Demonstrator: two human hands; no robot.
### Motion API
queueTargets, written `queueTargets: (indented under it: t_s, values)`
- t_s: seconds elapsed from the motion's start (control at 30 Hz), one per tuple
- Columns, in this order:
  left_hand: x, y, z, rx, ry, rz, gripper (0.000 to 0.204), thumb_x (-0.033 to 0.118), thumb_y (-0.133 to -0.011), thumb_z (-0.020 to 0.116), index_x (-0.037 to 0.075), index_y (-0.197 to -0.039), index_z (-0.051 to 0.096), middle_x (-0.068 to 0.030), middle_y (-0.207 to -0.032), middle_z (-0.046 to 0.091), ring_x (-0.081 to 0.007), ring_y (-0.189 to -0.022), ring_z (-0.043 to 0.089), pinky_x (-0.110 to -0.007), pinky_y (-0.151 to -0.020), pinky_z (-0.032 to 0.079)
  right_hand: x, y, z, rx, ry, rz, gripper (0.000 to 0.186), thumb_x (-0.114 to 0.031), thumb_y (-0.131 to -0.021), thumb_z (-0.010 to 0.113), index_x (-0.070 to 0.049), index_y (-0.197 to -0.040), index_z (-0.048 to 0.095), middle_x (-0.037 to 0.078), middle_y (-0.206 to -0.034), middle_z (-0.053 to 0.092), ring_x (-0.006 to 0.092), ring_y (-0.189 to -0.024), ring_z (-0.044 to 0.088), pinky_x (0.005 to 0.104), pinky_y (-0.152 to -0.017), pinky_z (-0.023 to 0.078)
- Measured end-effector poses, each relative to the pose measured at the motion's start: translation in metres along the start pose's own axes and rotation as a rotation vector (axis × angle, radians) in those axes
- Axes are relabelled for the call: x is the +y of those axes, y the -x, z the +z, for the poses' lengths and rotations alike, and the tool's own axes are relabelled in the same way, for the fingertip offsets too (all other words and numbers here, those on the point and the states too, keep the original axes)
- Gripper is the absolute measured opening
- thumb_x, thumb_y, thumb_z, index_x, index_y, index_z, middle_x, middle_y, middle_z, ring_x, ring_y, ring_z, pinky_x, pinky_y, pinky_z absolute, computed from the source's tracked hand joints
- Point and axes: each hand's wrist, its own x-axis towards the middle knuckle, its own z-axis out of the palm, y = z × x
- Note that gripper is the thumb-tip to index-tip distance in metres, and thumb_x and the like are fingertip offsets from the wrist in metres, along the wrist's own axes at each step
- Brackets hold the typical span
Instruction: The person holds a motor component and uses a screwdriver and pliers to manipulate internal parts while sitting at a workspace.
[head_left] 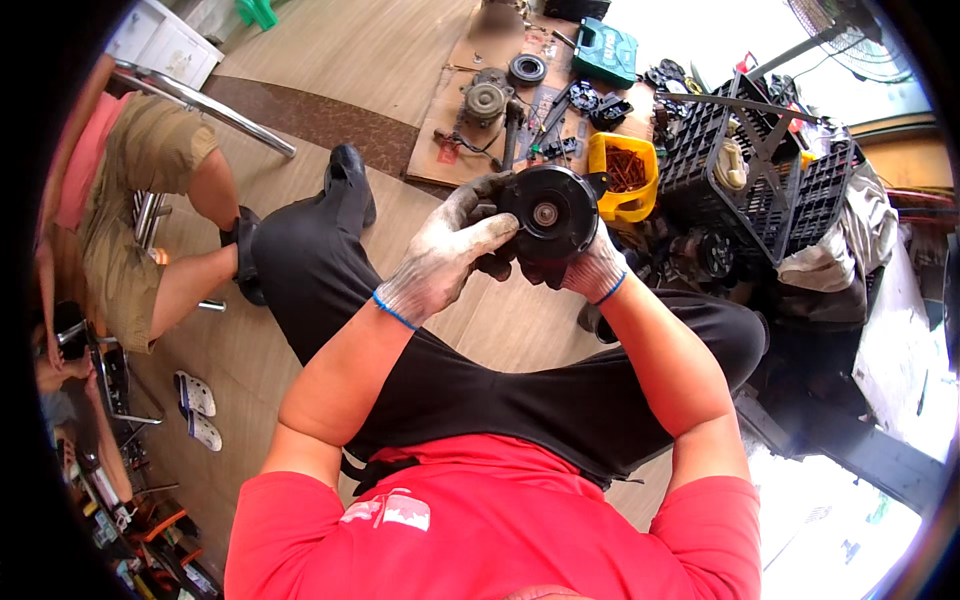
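Note:
A black round part with a raised rim and a metal hub at its centre (pixel 563 212) is held up in front of me, its face turned toward the camera. My left hand (pixel 452 245), in a soiled white knit glove with blue cuff trim, grips its left side with the thumb along the rim. From below and to the right, my right hand (pixel 597 264) in a matching glove supports it; most of those fingers are hidden behind the part. A small black lug (pixel 598 184) sticks out at its upper right.
Ahead lies a cardboard sheet (pixel 440 120) carrying a motor-like metal unit (pixel 487 98), a black ring (pixel 527 69) and a teal tool case (pixel 605 53). A yellow bin of rusty screws (pixel 640 185) stands beside a black crate (pixel 735 185). Another person's leg (pixel 195 275) is at left.

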Motion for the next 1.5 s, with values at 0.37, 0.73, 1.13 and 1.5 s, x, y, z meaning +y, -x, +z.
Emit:
queueTargets:
  t_s: [0.37,0.73,1.13,1.5]
  values:
    - [-0.001,0.000,-0.009,-0.005,-0.358,0.025,0.059,0.025,-0.088,0.077,0.002,-0.136,0.052,-0.0068,-0.114,0.066,-0.0101,-0.090,0.062,-0.025,-0.070,0.053,0.006,0.001,-0.001,0.032,0.341,0.055,0.028,-0.033,-0.098,0.057,-0.007,-0.104,0.068,0.013,-0.074,0.069,0.0201,-0.043,0.058,0.0321,-0.030,0.035]
    - [-0.013,0.050,-0.018,-0.060,-0.455,-0.142,0.095,0.001,-0.060,0.083,0.000,-0.147,0.044,-0.0134,-0.127,0.060,-0.0219,-0.120,0.058,-0.035,-0.106,0.045,0.058,0.023,-0.011,-0.090,0.609,0.234,0.053,-0.055,-0.095,0.058,-0.008,-0.073,0.068,0.005,-0.057,0.059,0.0136,-0.045,0.054,0.0314,-0.040,0.038]
    - [-0.049,0.027,-0.046,0.175,-0.211,-0.062,0.084,0.026,-0.077,0.089,-0.004,-0.142,0.047,-0.0095,-0.126,0.063,-0.0187,-0.116,0.061,-0.033,-0.102,0.049,0.061,0.021,0.011,0.263,0.526,-0.001,0.070,-0.064,-0.101,0.039,-0.001,-0.095,0.070,0.011,-0.080,0.068,0.0208,-0.073,0.063,0.0355,-0.065,0.050]
    - [-0.059,0.013,-0.035,0.238,-0.708,-0.024,0.062,0.024,-0.088,0.078,-0.002,-0.137,0.050,-0.0139,-0.122,0.064,-0.0214,-0.112,0.061,-0.035,-0.101,0.048,0.055,0.009,0.001,0.342,0.738,-0.177,0.046,-0.041,-0.106,0.046,-0.003,-0.127,0.062,0.011,-0.117,0.068,0.0188,-0.104,0.062,0.0343,-0.092,0.048]
